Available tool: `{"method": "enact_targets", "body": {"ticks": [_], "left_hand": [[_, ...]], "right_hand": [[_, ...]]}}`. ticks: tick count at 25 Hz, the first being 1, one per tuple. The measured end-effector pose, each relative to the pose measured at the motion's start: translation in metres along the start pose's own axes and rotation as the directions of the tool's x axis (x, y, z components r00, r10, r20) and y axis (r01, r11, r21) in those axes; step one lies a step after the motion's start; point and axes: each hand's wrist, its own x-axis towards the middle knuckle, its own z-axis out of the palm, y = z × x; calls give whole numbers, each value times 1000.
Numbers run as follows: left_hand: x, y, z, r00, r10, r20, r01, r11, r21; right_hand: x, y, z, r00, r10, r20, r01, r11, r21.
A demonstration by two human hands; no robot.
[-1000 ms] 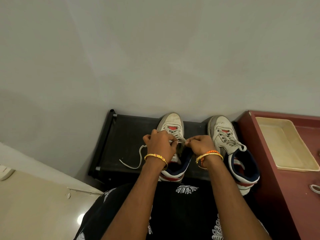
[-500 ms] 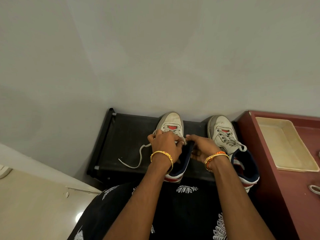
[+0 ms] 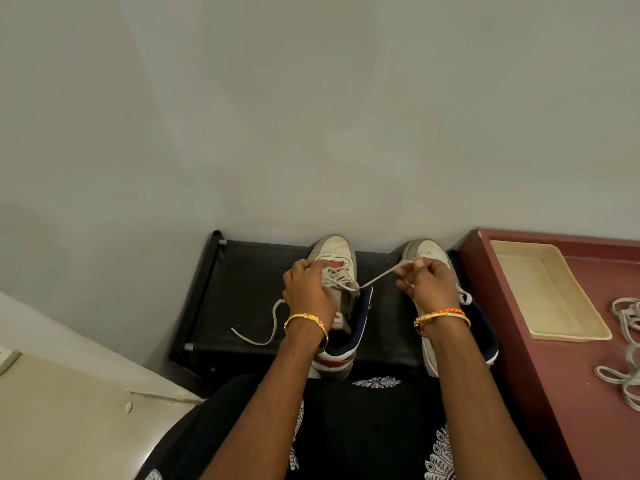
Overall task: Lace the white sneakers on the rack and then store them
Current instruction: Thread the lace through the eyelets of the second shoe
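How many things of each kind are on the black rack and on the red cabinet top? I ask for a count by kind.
Sneakers: 2, left one and right one, on the rack
Trays: 1, beige, on the cabinet top
Loose lace bundles: 2, upper and lower
Total: 5

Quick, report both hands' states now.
Left hand: grips the left white sneaker.
Right hand: pinches its taut grey lace.

On the black metal shoe rack, the right hand pinches a grey-white flat lace taut from the left white leather sneaker; the left hand grips its laced upper.
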Motion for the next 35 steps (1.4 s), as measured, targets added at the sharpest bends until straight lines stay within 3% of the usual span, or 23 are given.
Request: {"method": "enact_targets", "body": {"ticks": [4, 7, 11, 15, 21, 25, 31, 35], "left_hand": [[-7, 0, 2, 999, -49, -19, 48, 997, -56], [-12, 4, 3, 995, -89, -40, 86, 993, -79], [-16, 8, 3, 979, -155, -136, 132, 977, -166], [-18, 4, 2, 965, -216, -150, 179, 957, -228], [-19, 5, 4, 961, -202, -187, 157, 960, -233], [-20, 5, 3, 952, -221, -212, 164, 953, -253], [-18, 3, 2, 960, -243, -140, 190, 932, -310], [-3, -8, -11, 919, -390, 52, 350, 751, -560]], "right_hand": [[-36, -58, -18, 976, -208, 70, 148, 859, 490], [-63, -89, -26, 924, -378, 55, 265, 740, 618], [-81, -96, -19, 879, -471, 75, 357, 755, 550], [-81, -85, -13, 901, -421, 106, 339, 835, 433], [-98, -103, -12, 838, -534, 114, 421, 764, 488], [-102, -103, -8, 838, -532, 126, 415, 768, 488], [-96, -96, -3, 830, -538, 148, 457, 808, 371], [-79, -79, -3, 872, -465, 152, 411, 865, 287]]}}
